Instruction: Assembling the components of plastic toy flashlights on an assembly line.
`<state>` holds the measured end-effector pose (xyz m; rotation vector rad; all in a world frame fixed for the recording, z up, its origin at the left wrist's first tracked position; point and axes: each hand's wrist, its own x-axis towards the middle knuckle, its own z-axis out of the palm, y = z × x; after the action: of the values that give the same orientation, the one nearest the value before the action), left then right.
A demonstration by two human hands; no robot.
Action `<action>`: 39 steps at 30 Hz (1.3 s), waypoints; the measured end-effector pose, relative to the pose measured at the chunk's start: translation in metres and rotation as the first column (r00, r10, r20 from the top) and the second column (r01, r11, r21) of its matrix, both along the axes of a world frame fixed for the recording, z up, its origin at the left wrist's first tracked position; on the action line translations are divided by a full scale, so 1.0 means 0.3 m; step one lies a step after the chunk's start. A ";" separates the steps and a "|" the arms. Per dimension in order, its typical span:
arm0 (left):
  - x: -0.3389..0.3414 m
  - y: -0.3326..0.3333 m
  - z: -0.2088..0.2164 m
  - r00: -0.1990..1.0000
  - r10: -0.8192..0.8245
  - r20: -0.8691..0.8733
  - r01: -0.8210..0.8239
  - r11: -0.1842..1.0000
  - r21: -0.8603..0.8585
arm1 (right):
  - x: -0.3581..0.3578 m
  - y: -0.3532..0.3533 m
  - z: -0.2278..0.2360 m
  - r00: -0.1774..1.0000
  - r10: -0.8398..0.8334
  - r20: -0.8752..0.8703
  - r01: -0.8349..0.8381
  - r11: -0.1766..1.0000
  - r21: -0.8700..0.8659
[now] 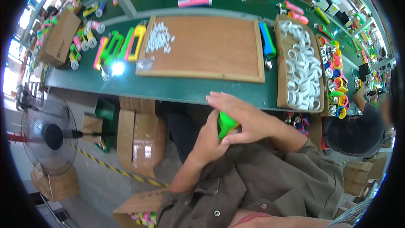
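Close to my body, in front of the table edge, both hands hold a green plastic flashlight (226,124). My left hand (209,138) is wrapped round it from the left. My right hand (251,119) lies over it from the right, thumb bent in beneath and fingers reaching across the top. Most of the flashlight is hidden by my hands, with a small yellowish bit showing near the right thumb. Beyond my hands lies a wooden-rimmed board (211,46) with a pile of small white pieces (158,38) at its left.
A carton of white rings (301,71) stands right of the board, beside a blue-and-green flashlight (267,40). Several coloured flashlights (112,46) lie on the left, near a bright lit lamp (118,68). A fan (52,136) stands on the floor at left. Another person (363,126) works at far right.
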<state>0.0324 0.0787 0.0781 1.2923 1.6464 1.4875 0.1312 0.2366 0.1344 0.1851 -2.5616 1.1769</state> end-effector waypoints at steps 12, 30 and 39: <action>0.070 0.090 -0.140 0.978 0.132 -0.161 -0.062 0.922 0.381 | 0.033 0.025 -0.140 0.994 -0.076 -0.072 0.028 0.856 -0.516; 0.112 0.087 -0.195 0.995 0.100 0.028 -0.101 0.885 0.455 | 0.113 -0.013 -0.285 0.842 -0.447 -0.301 0.300 0.853 -0.427; 0.124 0.068 -0.223 0.992 0.124 0.005 -0.117 0.914 0.388 | 0.107 0.002 -0.279 0.882 -0.364 -0.300 0.281 0.916 -0.285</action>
<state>0.0697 0.0991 0.0113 1.4312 1.5140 1.9565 0.1634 0.2373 0.0507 -0.0854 -2.0293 1.1803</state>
